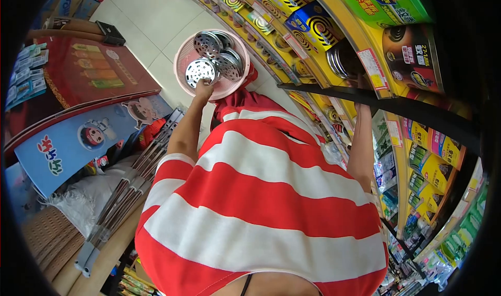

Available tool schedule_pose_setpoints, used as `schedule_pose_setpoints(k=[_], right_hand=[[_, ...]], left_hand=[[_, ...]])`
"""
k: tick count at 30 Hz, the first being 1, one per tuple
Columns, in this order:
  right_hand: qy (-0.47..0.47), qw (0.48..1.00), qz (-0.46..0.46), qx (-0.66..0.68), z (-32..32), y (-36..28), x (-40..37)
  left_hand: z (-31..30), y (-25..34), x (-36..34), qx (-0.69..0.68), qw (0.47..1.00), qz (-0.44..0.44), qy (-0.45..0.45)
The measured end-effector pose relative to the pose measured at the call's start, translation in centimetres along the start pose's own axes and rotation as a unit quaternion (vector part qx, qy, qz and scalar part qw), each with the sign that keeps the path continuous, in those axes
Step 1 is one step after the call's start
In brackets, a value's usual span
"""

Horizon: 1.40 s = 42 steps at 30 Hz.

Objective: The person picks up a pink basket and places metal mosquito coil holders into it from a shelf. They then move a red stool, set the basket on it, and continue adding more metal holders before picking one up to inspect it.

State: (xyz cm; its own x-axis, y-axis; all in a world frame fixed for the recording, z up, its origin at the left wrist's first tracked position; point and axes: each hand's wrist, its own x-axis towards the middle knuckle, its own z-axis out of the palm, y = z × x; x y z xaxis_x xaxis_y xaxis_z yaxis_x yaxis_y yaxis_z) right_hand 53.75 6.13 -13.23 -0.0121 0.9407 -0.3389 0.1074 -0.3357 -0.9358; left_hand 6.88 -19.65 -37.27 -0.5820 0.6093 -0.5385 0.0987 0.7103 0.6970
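**Pink basket (pixel 186 53) held by its rim**

The shelf (pixel 412 104) runs right of the basket, apparently within easy reach. The right hand (pixel 361 82) is at the shelf, its grip too hidden to tell. The left hand (pixel 204 89) has its grip closed on the basket's near rim, probably for steadiness. 1 metal stack (pixel 339 61) stands rightward; loose perforated discs (pixel 199 71) tilt inside the basket.

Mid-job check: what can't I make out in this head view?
Head view:
- Right hand: its grip, lost in shadow and behind the black shelf edge.
- Pink basket: most of its floor, covered by metal discs.
- Green package: its top, cut off by the frame.
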Motion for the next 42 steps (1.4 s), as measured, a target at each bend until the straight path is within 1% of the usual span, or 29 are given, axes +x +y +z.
schedule_pose_setpoints(k=[1, 3, 4, 7, 10, 11, 14, 15, 18, 19, 22, 23, 26, 29, 32, 33, 35, 36, 37, 38, 40, 42], right_hand=[[0.009, 1.000, -0.006, 0.011, -0.3, 0.2, -0.3], [0.053, 0.994, -0.012, 0.095, -0.6, 0.8, -0.9], [0.078, 0.987, -0.017, 0.137, -1.1, 1.2, -1.3], [0.240, 0.970, -0.019, 0.021, -2.4, 2.4, -3.7], [0.178, 0.982, -0.054, 0.023, -2.8, 2.3, -7.6], [0.174, 0.983, -0.048, 0.028, -2.7, 2.3, -8.8], [0.222, 0.973, -0.050, 0.038, -2.1, 3.4, -12.2], [0.225, 0.972, -0.044, 0.049, -1.7, 4.0, -13.2], [0.213, 0.977, 0.002, 0.008, -1.3, 5.9, -15.0], [0.192, 0.981, 0.010, -0.010, -1.1, 6.2, -15.5], [0.156, 0.986, 0.025, -0.042, 0.2, 6.9, -15.9], [0.141, 0.987, 0.030, -0.064, 0.5, 6.9, -15.8], [0.097, 0.991, 0.042, -0.087, 1.6, 6.7, -15.5], [0.058, 0.994, 0.050, -0.082, 2.3, 7.2, -14.8], [0.029, 0.994, 0.053, -0.089, 3.1, 7.6, -14.3], [0.019, 0.994, 0.053, -0.090, 3.4, 7.5, -14.2], [-0.001, 0.994, 0.052, -0.091, 3.9, 7.3, -14.0], [-0.012, 0.994, 0.048, -0.095, 4.2, 7.2, -13.8], [-0.022, 0.994, 0.044, -0.099, 4.5, 7.1, -13.6], [-0.031, 0.993, 0.040, -0.104, 4.8, 6.9, -13.5], [-0.061, 0.993, 0.025, -0.097, 5.6, 5.7, -13.5], [-0.097, 0.992, 0.014, -0.081, 6.6, 3.8, -13.7]], left_hand=[[-0.7, 3.3, -0.9, 0.000, 0.998, 0.058, 0.009], [-1.0, 7.5, -1.6, 0.083, 0.983, 0.160, 0.046], [-0.8, 8.7, -1.3, 0.122, 0.967, 0.213, 0.061], [0.1, 11.2, 0.3, 0.210, 0.910, 0.356, 0.040], [1.4, 12.6, 1.7, 0.339, 0.882, 0.327, -0.014], [1.6, 13.1, 1.7, 0.386, 0.873, 0.294, -0.050], [1.8, 13.9, 1.7, 0.430, 0.859, 0.257, -0.103], [2.1, 13.4, 2.0, 0.443, 0.847, 0.281, -0.083], [2.3, 12.5, 2.9, 0.469, 0.818, 0.325, -0.077], [1.5, 13.9, 1.7, 0.471, 0.812, 0.331, -0.092], [0.4, 15.1, 1.2, 0.505, 0.773, 0.356, -0.142], [0.2, 14.7, 1.4, 0.486, 0.775, 0.379, -0.141], [-0.9, 15.1, 0.8, 0.476, 0.759, 0.414, -0.162], [-2.0, 15.0, 0.2, 0.399, 0.796, 0.431, -0.150], [-3.3, 15.4, -1.1, 0.231, 0.884, 0.379, -0.146], [-3.5, 15.9, -1.4, 0.185, 0.899, 0.376, -0.129], [-3.9, 16.3, -2.6, 0.029, 0.939, 0.301, -0.166], [-4.1, 17.5, -3.8, -0.050, 0.947, 0.261, -0.181], [-4.3, 19.2, -5.7, -0.106, 0.952, 0.203, -0.201], [-4.3, 20.0, -6.8, -0.164, 0.949, 0.157, -0.220], [-4.1, 21.7, -8.9, -0.277, 0.923, 0.064, -0.258], [-3.9, 23.7, -11.5, -0.317, 0.903, 0.051, -0.284]])
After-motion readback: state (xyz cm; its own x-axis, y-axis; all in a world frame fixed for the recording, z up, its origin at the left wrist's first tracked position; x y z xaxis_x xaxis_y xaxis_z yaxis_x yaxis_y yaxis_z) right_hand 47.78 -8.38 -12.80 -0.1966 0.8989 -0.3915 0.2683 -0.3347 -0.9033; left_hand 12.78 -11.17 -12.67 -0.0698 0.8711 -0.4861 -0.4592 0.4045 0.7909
